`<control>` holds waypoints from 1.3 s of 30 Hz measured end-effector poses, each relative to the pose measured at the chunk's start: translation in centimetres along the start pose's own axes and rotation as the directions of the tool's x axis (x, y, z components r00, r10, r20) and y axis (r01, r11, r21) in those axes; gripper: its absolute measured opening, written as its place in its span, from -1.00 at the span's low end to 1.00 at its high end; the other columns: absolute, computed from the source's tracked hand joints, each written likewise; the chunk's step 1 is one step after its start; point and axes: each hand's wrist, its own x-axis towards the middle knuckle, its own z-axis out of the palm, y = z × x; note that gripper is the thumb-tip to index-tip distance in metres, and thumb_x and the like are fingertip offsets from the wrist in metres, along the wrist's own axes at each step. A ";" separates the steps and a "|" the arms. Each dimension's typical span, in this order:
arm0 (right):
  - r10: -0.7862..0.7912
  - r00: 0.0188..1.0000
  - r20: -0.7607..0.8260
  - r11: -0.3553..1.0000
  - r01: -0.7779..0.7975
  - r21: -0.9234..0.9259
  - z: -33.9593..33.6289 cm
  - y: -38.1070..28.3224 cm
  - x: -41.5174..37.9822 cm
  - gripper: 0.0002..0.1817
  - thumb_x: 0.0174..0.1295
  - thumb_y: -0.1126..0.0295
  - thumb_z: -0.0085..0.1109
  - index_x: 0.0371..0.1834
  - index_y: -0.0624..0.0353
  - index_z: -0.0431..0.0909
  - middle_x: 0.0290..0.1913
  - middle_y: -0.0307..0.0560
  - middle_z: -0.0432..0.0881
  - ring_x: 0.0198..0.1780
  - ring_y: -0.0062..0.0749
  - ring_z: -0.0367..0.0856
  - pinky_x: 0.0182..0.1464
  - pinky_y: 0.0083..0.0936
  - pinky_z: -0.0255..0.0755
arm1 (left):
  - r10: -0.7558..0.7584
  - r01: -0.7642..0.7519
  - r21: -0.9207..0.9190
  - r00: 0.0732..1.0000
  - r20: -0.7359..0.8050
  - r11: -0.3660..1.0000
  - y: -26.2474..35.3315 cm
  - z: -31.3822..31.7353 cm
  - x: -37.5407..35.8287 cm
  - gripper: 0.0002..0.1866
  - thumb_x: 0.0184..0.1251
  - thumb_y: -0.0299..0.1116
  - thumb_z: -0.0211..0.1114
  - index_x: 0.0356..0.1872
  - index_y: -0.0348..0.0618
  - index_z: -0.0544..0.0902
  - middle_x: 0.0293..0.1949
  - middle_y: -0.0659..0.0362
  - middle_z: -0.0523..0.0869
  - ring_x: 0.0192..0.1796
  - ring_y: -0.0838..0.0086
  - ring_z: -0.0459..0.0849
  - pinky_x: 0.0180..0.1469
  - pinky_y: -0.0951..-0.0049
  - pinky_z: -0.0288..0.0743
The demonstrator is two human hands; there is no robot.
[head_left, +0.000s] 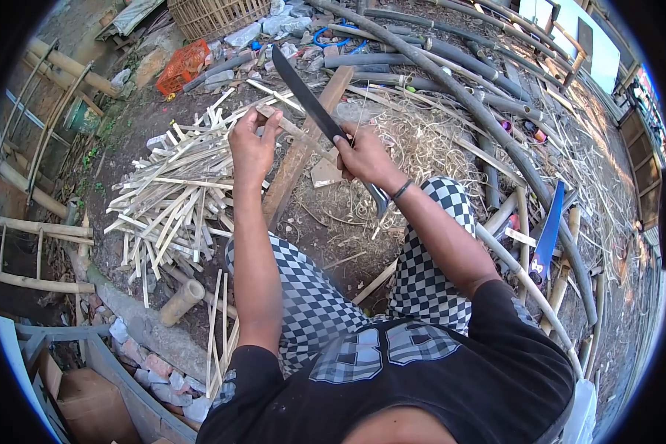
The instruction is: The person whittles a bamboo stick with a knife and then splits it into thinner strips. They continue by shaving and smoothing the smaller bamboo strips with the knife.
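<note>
My right hand [368,157] is closed around the handle of a machete [307,96]. Its long dark blade points up and to the left, and the handle's end shows below the hand. My left hand [251,148] pinches one end of a flat bamboo strip [296,133] between thumb and fingers. The strip runs down to the right, its far end close to my right hand and the base of the blade. Beneath it, a wooden plank [285,181] slopes between my knees. A small pale wood block [325,175] lies beside the plank.
Left of the plank is a heap of split bamboo strips [174,196]. Curled shavings [418,140] cover the ground ahead. A blue-bladed saw [549,233] rests at the right near long poles [488,126]. An orange crate [183,66] and a woven basket [214,16] stand farther back.
</note>
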 end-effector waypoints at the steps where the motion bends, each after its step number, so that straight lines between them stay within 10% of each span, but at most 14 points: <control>1: -0.083 0.996 0.005 0.994 0.084 -0.072 0.5 0.4 0.1 -0.76 0.47 0.37 -0.07 0.00 0.32 0.46 -0.62 -0.17 0.59 -0.65 -0.53 0.59 -0.63 -0.54 0.46 | 0.045 -0.046 0.083 0.999 0.015 0.996 0.0 0.1 0.0 -0.79 0.37 -0.36 0.35 -0.21 -0.35 0.64 -0.41 0.12 0.75 -0.37 0.50 0.72 -0.21 0.46 0.66; 7: -0.398 0.915 -0.065 0.846 0.338 -0.412 2.1 -0.2 0.1 -0.81 0.39 0.39 -0.04 -0.13 0.33 0.41 -0.41 0.46 0.56 -0.27 0.43 0.58 -0.24 0.16 0.41 | 0.156 -0.152 0.379 0.988 0.021 0.913 0.5 0.9 -0.2 -0.71 0.27 -0.31 0.42 -0.23 -0.38 0.62 -0.50 -0.02 0.73 -0.40 0.26 0.76 -0.29 0.28 0.56; 18: -0.246 0.969 -0.007 0.867 0.217 -0.448 2.7 -0.2 0.7 -0.78 0.37 0.39 -0.02 -0.04 0.30 0.32 -0.41 0.51 0.57 -0.26 0.45 0.58 -0.14 0.22 0.40 | 0.199 -0.183 0.289 0.980 -0.027 0.940 -0.9 1.5 -0.1 -0.55 0.27 -0.35 0.40 0.05 -0.51 0.57 -0.50 -0.01 0.71 -0.44 0.23 0.72 -0.27 0.27 0.54; 21: -0.081 0.995 -0.057 0.851 0.039 -0.524 3.6 2.0 1.4 -0.77 0.35 0.41 -0.01 -0.03 0.32 0.34 -0.36 0.46 0.59 -0.26 0.46 0.57 -0.09 0.16 0.44 | 0.177 -0.187 0.351 0.982 0.062 0.917 -0.7 1.4 -0.1 -0.46 0.36 -0.47 0.32 0.24 -0.63 0.37 -0.31 0.06 0.70 -0.30 0.56 0.69 -0.31 0.53 0.72; 28: -0.259 0.966 -0.020 0.857 0.220 -0.467 3.2 0.1 1.4 -0.73 0.33 0.39 0.00 -0.04 0.38 0.42 -0.33 0.44 0.64 -0.19 0.45 0.61 -0.04 0.14 0.48 | 0.152 -0.164 0.284 0.986 0.065 0.945 -1.4 0.8 0.4 -0.44 0.35 -0.48 0.34 0.25 -0.63 0.35 -0.33 0.06 0.69 -0.28 0.57 0.68 -0.28 0.50 0.75; 33: -0.002 1.000 -0.012 0.838 -0.005 -0.546 4.2 6.4 3.2 -0.68 0.31 0.40 0.02 0.04 0.40 0.39 -0.34 0.51 0.61 -0.17 0.46 0.61 -0.05 0.15 0.47 | 0.144 -0.136 0.249 0.989 -0.014 0.959 -1.5 0.2 0.3 -0.54 0.26 -0.38 0.39 0.11 -0.46 0.55 -0.41 -0.03 0.75 -0.35 0.25 0.76 -0.19 0.29 0.58; 39: -0.257 0.966 -0.028 0.836 0.208 -0.507 4.5 2.3 2.2 -0.79 0.37 0.34 0.01 -0.10 0.27 0.38 -0.40 0.38 0.62 -0.32 0.50 0.56 -0.16 0.18 0.45 | 0.115 -0.133 0.267 0.990 0.084 0.954 -1.1 -0.4 0.4 -0.46 0.36 -0.42 0.34 0.24 -0.57 0.39 -0.30 -0.03 0.73 -0.29 0.50 0.73 -0.28 0.48 0.74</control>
